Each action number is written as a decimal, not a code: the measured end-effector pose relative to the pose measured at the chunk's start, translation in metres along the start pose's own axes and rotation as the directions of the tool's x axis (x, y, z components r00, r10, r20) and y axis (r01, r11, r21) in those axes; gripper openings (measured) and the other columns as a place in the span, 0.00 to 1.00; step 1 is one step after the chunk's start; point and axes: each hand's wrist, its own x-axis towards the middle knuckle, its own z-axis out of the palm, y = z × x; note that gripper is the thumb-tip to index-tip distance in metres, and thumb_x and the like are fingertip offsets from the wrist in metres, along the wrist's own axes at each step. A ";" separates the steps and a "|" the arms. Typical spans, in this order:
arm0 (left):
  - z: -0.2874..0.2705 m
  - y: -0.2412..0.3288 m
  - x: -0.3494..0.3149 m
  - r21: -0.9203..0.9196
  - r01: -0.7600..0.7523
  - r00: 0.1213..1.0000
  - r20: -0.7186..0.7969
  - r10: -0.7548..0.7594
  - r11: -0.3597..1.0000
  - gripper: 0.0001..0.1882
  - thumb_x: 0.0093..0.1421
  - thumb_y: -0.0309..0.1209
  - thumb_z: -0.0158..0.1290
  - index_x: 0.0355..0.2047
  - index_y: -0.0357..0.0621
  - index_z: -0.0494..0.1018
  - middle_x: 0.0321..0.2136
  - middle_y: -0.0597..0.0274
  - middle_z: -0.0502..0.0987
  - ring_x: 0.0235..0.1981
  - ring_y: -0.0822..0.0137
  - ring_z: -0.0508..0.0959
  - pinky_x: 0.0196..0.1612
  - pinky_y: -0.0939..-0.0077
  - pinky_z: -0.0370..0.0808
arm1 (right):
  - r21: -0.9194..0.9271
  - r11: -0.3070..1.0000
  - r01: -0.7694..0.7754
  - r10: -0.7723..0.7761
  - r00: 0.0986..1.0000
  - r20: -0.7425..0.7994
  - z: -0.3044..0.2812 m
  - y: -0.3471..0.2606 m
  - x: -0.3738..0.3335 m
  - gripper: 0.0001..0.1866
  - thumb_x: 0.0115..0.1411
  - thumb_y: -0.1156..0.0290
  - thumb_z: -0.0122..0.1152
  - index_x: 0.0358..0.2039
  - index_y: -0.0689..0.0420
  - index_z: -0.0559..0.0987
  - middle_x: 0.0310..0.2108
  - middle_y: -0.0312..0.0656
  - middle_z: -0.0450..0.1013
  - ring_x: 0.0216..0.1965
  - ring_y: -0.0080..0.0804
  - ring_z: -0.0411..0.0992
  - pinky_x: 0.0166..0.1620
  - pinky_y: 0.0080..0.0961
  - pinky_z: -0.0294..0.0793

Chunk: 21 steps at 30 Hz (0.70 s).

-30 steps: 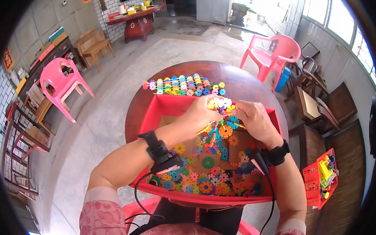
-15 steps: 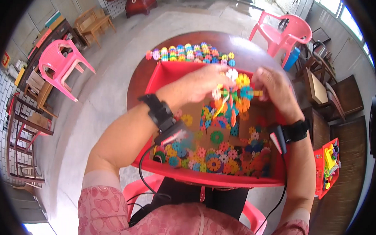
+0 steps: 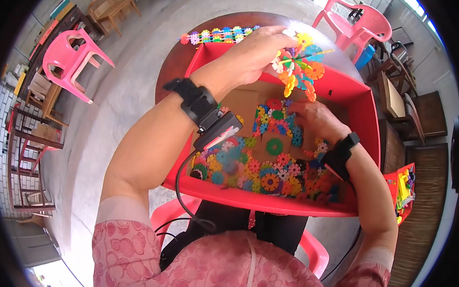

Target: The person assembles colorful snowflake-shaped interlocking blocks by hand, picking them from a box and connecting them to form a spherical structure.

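Note:
My left hand (image 3: pixel 260 51) is closed on a cluster of interlocking plastic snowflake discs (image 3: pixel 299 65), yellow, blue, orange, green and white, holding it above the far side of a red box (image 3: pixel 268 201). Lower down, my right hand (image 3: pixel 321 121) reaches into the box with its fingers apart, just over the loose pieces. Many loose snowflake discs (image 3: pixel 270 182) in mixed colours cover the cardboard bottom. A flat patch of colourful discs (image 3: pixel 277 120) lies by my right fingertips, and a green disc (image 3: pixel 274 146) sits on bare cardboard.
Beyond the box, a flat structure of joined discs (image 3: pixel 213 36) lies on the round brown table (image 3: pixel 168 80). Pink plastic chairs (image 3: pixel 70 59) stand left and far right. A red tray (image 3: pixel 404 190) with toy pieces is at the right. Black wrist straps (image 3: pixel 193 99) and a cable are on my arms.
My right hand has left the disc cluster and dropped into the box. My left hand has lifted the cluster up and to the right. The view has shifted slightly.

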 end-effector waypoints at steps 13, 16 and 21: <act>0.006 0.002 -0.003 -0.030 -0.061 0.998 -0.015 0.060 0.998 0.20 0.60 0.37 0.50 0.48 0.39 0.66 0.39 0.66 0.72 0.35 0.78 0.73 0.27 0.80 0.72 | -0.083 0.996 0.029 -0.030 1.000 -0.004 0.039 -0.031 0.000 0.14 0.56 0.71 0.51 0.43 0.46 0.75 0.51 0.49 0.62 0.51 0.48 0.64 0.51 0.37 0.68; 0.001 -0.002 0.003 -0.002 -0.051 0.996 0.072 0.051 0.999 0.21 0.60 0.39 0.50 0.49 0.39 0.66 0.38 0.66 0.72 0.35 0.78 0.72 0.26 0.81 0.71 | -0.132 0.990 0.058 -0.063 0.998 -0.032 0.040 -0.031 0.001 0.14 0.55 0.71 0.53 0.43 0.47 0.75 0.50 0.48 0.63 0.49 0.48 0.66 0.49 0.37 0.69; -0.001 -0.010 0.006 0.055 -0.024 0.996 0.086 0.020 0.998 0.17 0.61 0.39 0.47 0.45 0.41 0.69 0.36 0.68 0.71 0.34 0.76 0.71 0.27 0.80 0.72 | -0.056 0.991 0.125 -0.132 0.984 -0.122 0.044 -0.020 0.008 0.07 0.54 0.71 0.56 0.35 0.54 0.74 0.41 0.47 0.68 0.40 0.45 0.69 0.40 0.37 0.69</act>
